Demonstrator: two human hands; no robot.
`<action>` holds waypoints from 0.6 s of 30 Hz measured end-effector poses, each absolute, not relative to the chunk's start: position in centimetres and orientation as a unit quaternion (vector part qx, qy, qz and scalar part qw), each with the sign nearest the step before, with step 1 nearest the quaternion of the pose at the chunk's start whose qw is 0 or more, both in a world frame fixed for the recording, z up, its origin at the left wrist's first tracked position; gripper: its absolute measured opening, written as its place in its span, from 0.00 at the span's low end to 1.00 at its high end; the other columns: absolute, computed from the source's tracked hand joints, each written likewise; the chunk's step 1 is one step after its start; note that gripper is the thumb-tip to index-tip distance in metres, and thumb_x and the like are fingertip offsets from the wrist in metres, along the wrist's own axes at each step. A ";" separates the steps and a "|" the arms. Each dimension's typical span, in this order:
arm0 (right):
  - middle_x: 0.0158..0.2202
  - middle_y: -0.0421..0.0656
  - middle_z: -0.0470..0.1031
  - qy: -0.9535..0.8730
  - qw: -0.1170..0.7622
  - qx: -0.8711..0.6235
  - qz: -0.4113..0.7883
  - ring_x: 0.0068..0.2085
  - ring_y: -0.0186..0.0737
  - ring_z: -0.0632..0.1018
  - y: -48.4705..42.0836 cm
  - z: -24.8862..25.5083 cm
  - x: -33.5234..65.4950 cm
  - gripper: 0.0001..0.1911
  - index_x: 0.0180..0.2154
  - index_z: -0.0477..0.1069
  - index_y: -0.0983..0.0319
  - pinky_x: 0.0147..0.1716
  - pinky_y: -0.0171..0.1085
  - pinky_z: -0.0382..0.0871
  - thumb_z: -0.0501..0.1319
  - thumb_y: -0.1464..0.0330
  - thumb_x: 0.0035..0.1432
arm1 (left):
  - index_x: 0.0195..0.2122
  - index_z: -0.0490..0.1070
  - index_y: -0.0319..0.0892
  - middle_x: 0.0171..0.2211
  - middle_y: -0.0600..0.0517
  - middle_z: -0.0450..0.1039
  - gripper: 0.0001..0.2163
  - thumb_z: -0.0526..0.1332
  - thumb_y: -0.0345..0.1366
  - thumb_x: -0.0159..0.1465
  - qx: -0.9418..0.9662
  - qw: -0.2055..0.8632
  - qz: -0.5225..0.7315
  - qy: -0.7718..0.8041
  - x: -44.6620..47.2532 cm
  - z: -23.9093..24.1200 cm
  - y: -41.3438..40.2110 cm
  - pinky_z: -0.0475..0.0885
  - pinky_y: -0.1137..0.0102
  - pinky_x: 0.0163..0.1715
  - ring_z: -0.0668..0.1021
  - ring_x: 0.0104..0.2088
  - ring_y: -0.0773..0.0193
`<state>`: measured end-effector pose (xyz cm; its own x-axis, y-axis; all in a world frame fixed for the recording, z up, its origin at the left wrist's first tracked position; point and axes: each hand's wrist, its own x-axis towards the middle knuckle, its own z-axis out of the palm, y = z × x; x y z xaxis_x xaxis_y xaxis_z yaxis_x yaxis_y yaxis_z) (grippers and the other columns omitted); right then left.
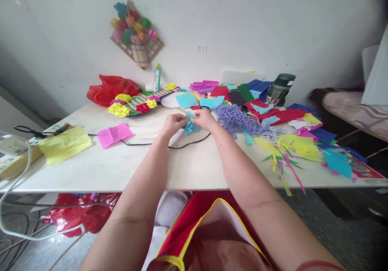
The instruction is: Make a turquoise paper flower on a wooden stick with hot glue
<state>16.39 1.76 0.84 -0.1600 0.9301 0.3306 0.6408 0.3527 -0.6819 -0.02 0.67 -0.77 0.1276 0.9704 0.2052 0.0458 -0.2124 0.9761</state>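
A small crumpled piece of light blue crepe paper (pixel 191 128) is between my two hands above the middle of the table. My left hand (pixel 175 124) pinches it from the left, fingers closed. From the right, my right hand (pixel 205 118) grips its upper part with bent fingers. A thin pale stick shows just above the fingertips; whether a hand holds it cannot be made out. Right behind my right hand is a dark loop, perhaps a scissors handle. Beside that hand lies a tangled heap of purple yarn (pixel 233 118).
Pink paper (pixel 114 135) and yellow paper (pixel 66 145) lie left, near a power strip (pixel 21 162). A black cord (pixel 145 144) crosses the table. Coloured sheets and a dark bottle (pixel 281 88) stand right. A flower-decorated piece (pixel 138 103) lies behind; a flower basket (pixel 140 55) hangs above.
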 end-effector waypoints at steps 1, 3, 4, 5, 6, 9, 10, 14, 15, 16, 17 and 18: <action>0.15 0.35 0.67 -0.735 0.364 -0.538 0.196 0.24 0.34 0.70 1.7 0.9 16.4 0.04 0.23 0.74 0.62 0.25 0.32 0.60 0.64 0.69 0.48 | 0.26 0.75 0.37 0.19 0.55 0.73 0.12 0.73 0.36 0.44 0.593 0.463 0.500 0.429 -0.1 -0.8 0.7 0.74 0.72 0.26 0.74 0.21 0.69; 0.16 0.34 0.67 -0.732 0.359 -0.546 0.193 0.25 0.34 0.70 1.6 0.9 16.3 0.05 0.24 0.74 0.62 0.26 0.32 0.59 0.63 0.68 0.48 | 0.26 0.75 0.36 0.20 0.54 0.74 0.12 0.73 0.35 0.44 0.589 0.471 0.496 0.431 -0.1 -0.8 0.7 0.74 0.72 0.27 0.75 0.22 0.69; 0.16 0.34 0.67 -0.730 0.358 -0.550 0.191 0.25 0.34 0.70 1.5 0.9 16.3 0.05 0.24 0.74 0.62 0.26 0.32 0.59 0.63 0.68 0.48 | 0.26 0.75 0.36 0.20 0.54 0.74 0.11 0.73 0.35 0.45 0.586 0.475 0.495 0.431 -0.1 -0.7 0.7 0.75 0.72 0.28 0.75 0.22 0.69; 0.16 0.34 0.67 -0.728 0.356 -0.554 0.189 0.26 0.34 0.70 1.5 1.0 16.2 0.05 0.24 0.73 0.62 0.26 0.31 0.59 0.63 0.68 0.48 | 0.26 0.75 0.36 0.21 0.53 0.74 0.11 0.73 0.35 0.45 0.583 0.479 0.494 0.431 -0.1 -0.7 0.7 0.75 0.72 0.29 0.75 0.22 0.69; 0.17 0.34 0.66 -0.726 0.355 -0.558 0.187 0.26 0.34 0.70 1.4 1.1 16.2 0.05 0.24 0.73 0.62 0.26 0.31 0.58 0.63 0.68 0.48 | 0.26 0.75 0.36 0.21 0.53 0.74 0.11 0.73 0.34 0.45 0.580 0.482 0.494 0.432 -0.1 -0.7 0.7 0.75 0.72 0.29 0.75 0.23 0.69; 0.17 0.34 0.66 -0.717 0.353 -0.573 0.183 0.26 0.34 0.69 1.0 1.3 16.0 0.05 0.24 0.72 0.62 0.26 0.32 0.57 0.63 0.68 0.48 | 0.26 0.75 0.35 0.20 0.53 0.74 0.11 0.73 0.33 0.44 0.576 0.480 0.495 0.439 -0.1 -0.7 0.8 0.74 0.72 0.28 0.75 0.22 0.69; 0.16 0.34 0.66 -0.714 0.353 -0.576 0.182 0.26 0.34 0.69 1.0 1.3 15.9 0.05 0.23 0.72 0.62 0.26 0.32 0.57 0.63 0.68 0.48 | 0.27 0.75 0.35 0.20 0.54 0.74 0.11 0.73 0.33 0.44 0.577 0.476 0.496 0.441 -0.1 -0.8 0.8 0.74 0.72 0.28 0.75 0.22 0.69; 0.16 0.34 0.66 -0.709 0.354 -0.579 0.193 0.26 0.34 0.70 1.0 1.3 15.8 0.06 0.23 0.72 0.62 0.27 0.32 0.58 0.63 0.67 0.49 | 0.26 0.75 0.36 0.19 0.55 0.73 0.09 0.71 0.32 0.45 0.588 0.458 0.502 0.438 -0.2 -0.8 0.9 0.73 0.72 0.27 0.74 0.21 0.69; 0.15 0.34 0.66 -0.708 0.355 -0.576 0.200 0.25 0.34 0.70 1.1 1.2 15.8 0.07 0.23 0.72 0.62 0.27 0.32 0.58 0.63 0.67 0.50 | 0.26 0.75 0.36 0.19 0.55 0.72 0.08 0.70 0.32 0.46 0.590 0.454 0.504 0.438 -0.2 -0.8 0.9 0.73 0.72 0.27 0.74 0.21 0.69; 0.15 0.34 0.67 -0.709 0.355 -0.574 0.207 0.25 0.34 0.70 1.2 1.1 15.9 0.07 0.23 0.72 0.62 0.27 0.32 0.58 0.63 0.67 0.50 | 0.26 0.75 0.37 0.18 0.55 0.72 0.07 0.70 0.32 0.46 0.590 0.450 0.506 0.440 -0.1 -0.7 0.9 0.73 0.72 0.26 0.74 0.21 0.69; 0.15 0.34 0.67 -0.708 0.355 -0.572 0.212 0.25 0.33 0.71 1.3 1.1 16.0 0.08 0.22 0.72 0.62 0.27 0.32 0.58 0.63 0.67 0.51 | 0.25 0.74 0.37 0.18 0.55 0.72 0.06 0.69 0.32 0.47 0.589 0.447 0.507 0.443 -0.1 -0.7 0.9 0.72 0.72 0.26 0.74 0.20 0.69; 0.16 0.34 0.67 -0.708 0.355 -0.571 0.214 0.24 0.33 0.71 1.3 1.1 16.0 0.08 0.22 0.73 0.62 0.27 0.31 0.58 0.63 0.67 0.51 | 0.25 0.74 0.37 0.18 0.55 0.72 0.06 0.68 0.31 0.47 0.587 0.445 0.508 0.447 -0.1 -0.7 0.9 0.72 0.72 0.25 0.73 0.20 0.69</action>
<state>16.05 1.33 1.08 -0.0947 0.9613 0.2587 0.6568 0.2557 -0.7095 -0.07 0.91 -0.74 0.0855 0.9763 0.1989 0.0732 -0.2053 0.9760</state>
